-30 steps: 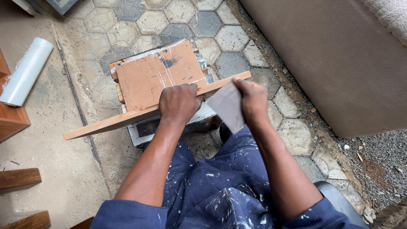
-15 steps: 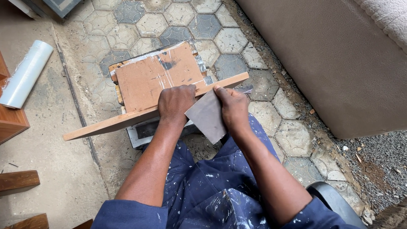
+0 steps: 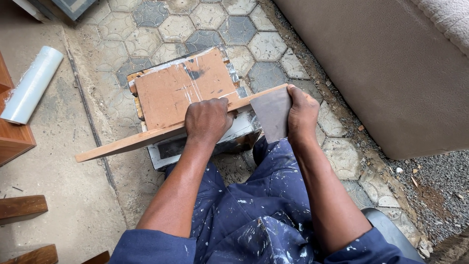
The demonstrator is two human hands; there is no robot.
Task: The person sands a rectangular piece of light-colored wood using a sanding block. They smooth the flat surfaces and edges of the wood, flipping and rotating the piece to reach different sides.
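Wooden strip, long, narrow and reddish-brown, lay slantwise across the paint-smeared box, running from about 8 o'clock, where its free end hung out over the paving, up toward 2 o'clock under my hands. Its top face looked smooth and pale along the edge. A brown board with white streaks lay flat on the box, just behind the strip at 12 o'clock. My left hand was closed down over the strip's middle, fingers curled across its far edge, pinning it to the box. My right hand gripped the strip's end at 2 o'clock, fingers folded tight around a grey sheet of sandpaper wrapped over the wood, its loose flap hanging toward my knees.
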